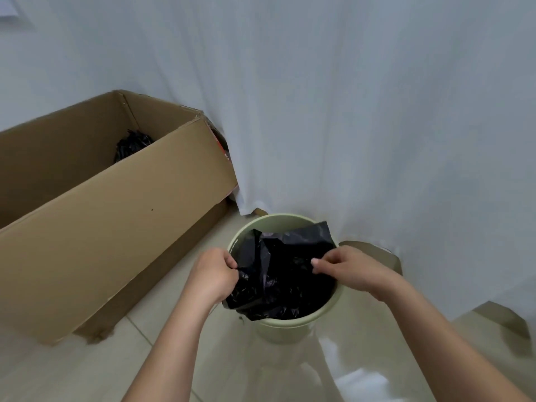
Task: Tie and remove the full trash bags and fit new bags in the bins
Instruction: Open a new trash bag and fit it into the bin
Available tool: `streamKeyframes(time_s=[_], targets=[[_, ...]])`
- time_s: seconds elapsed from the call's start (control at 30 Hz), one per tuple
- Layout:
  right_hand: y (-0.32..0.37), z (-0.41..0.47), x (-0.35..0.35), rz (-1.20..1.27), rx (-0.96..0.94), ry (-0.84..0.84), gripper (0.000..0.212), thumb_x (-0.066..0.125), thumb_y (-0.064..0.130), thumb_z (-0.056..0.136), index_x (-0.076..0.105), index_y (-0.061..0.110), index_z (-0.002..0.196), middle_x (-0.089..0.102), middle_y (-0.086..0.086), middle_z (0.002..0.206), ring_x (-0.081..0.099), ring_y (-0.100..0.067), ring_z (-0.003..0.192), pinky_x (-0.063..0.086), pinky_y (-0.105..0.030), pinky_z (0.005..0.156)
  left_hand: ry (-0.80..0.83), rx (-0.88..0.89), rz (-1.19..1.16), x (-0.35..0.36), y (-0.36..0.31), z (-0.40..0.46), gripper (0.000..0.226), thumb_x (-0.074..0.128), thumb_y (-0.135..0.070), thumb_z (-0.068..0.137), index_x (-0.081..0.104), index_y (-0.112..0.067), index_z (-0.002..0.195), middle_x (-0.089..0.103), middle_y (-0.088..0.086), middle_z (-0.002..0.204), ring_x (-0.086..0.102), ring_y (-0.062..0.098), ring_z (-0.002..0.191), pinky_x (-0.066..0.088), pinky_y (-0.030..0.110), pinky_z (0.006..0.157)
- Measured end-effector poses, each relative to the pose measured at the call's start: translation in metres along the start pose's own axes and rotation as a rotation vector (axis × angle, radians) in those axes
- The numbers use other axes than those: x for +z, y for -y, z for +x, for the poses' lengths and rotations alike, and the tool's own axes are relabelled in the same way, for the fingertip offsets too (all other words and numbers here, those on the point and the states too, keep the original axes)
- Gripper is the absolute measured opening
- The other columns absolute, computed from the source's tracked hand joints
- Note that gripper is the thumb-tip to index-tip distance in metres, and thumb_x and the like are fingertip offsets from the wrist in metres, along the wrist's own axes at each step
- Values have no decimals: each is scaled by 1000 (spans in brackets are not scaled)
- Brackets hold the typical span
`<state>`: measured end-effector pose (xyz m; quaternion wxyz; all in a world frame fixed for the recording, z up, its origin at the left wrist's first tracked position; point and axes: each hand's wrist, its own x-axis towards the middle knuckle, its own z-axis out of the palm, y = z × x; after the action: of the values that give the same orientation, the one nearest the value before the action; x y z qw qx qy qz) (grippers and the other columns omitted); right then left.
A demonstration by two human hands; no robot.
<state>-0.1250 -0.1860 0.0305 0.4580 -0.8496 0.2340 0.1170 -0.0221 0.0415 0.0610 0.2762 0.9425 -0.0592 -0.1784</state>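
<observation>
Both forearms reach down from me toward the pale green bin (293, 323) on the tiled floor (87, 367). My left hand (213, 275) pinches the black trash bag (278, 274) at its left edge; my right hand (345, 266) pinches its right edge, spreading it over the bin's mouth. Left of the bin, an open cardboard box (110, 227) holds a tied black bag (132, 143). White curtain (377, 111) hangs behind.

left grip (216, 271): fingers curled, pinching | right grip (345, 265): fingers curled, pinching
</observation>
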Motion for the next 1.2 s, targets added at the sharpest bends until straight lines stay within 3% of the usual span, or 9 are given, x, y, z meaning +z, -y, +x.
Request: streamKeyframes(time_s=[0.07, 0.13, 0.3, 0.4, 0.5, 0.63, 0.8, 0.97, 1.2], targets=[[2, -1, -3, 0, -8, -211, 31, 59, 45, 92, 66, 15, 88, 67, -2, 93, 61, -16, 87, 46, -28, 73, 11, 18, -31, 4, 0, 3, 13, 54, -10, 92, 57, -19, 84, 57, 1, 91, 54, 17, 78, 45, 30, 68], [4, 2, -3, 108, -38, -372, 28, 60, 43, 91, 58, 17, 103, 57, -3, 112, 58, -17, 96, 47, -32, 84, 32, 48, -114, 6, -4, 3, 11, 53, -11, 94, 55, -18, 86, 58, 3, 91, 52, 17, 76, 41, 27, 63], [3, 9, 5, 16, -249, -358, 64, 60, 25, 92, 28, 36, 146, 26, 11, 155, 23, -21, 139, 21, -40, 116, 85, 123, -355, 3, -12, -1, 16, 59, -5, 92, 56, -19, 84, 64, 2, 76, 55, 14, 73, 42, 25, 67], [5, 14, 22, -168, -346, -227, 87, 63, 15, 84, 15, 53, 146, 30, 18, 152, 11, -14, 143, 7, -41, 118, 154, 160, -578, -2, -14, -2, 24, 52, 6, 93, 47, -18, 90, 70, 12, 79, 60, 19, 73, 46, 30, 71], [10, 17, 38, -283, -459, -105, 66, 61, 12, 81, 47, 56, 128, 57, 25, 113, 31, -13, 120, 10, -35, 115, 183, 213, -710, -7, -11, -1, 37, 41, 16, 91, 43, -21, 83, 64, 6, 70, 54, 18, 65, 42, 23, 59], [11, 11, 20, -458, -434, -51, 25, 61, 18, 84, 71, 36, 99, 61, 16, 84, 34, -11, 94, 27, -28, 88, 21, 186, -448, -10, 7, 5, 46, 40, 17, 86, 63, -18, 68, 66, -2, 76, 58, 19, 68, 42, 17, 53], [-5, -13, -17, -518, -191, 141, 9, 67, 20, 80, 72, 19, 88, 67, 8, 78, 58, -13, 80, 46, -27, 71, 84, 55, 26, 2, 34, 13, 28, 62, 2, 84, 70, -21, 98, 62, 2, 113, 60, 17, 95, 44, 25, 69], [-20, -23, -28, -439, 25, 398, 12, 66, 40, 88, 72, 30, 90, 73, 9, 88, 64, -3, 83, 47, -14, 72, 212, 19, 150, 15, 35, 9, 33, 85, -21, 70, 59, -22, 91, 54, -1, 106, 51, 15, 90, 38, 26, 62], [-26, -12, -22, -226, 88, 116, 52, 63, 59, 84, 66, 8, 93, 69, -4, 86, 68, -18, 81, 55, -32, 72, 268, 62, 258, 22, 28, 7, 63, 84, -38, 70, 50, -22, 120, 39, -4, 110, 45, 13, 94, 37, 24, 74]])
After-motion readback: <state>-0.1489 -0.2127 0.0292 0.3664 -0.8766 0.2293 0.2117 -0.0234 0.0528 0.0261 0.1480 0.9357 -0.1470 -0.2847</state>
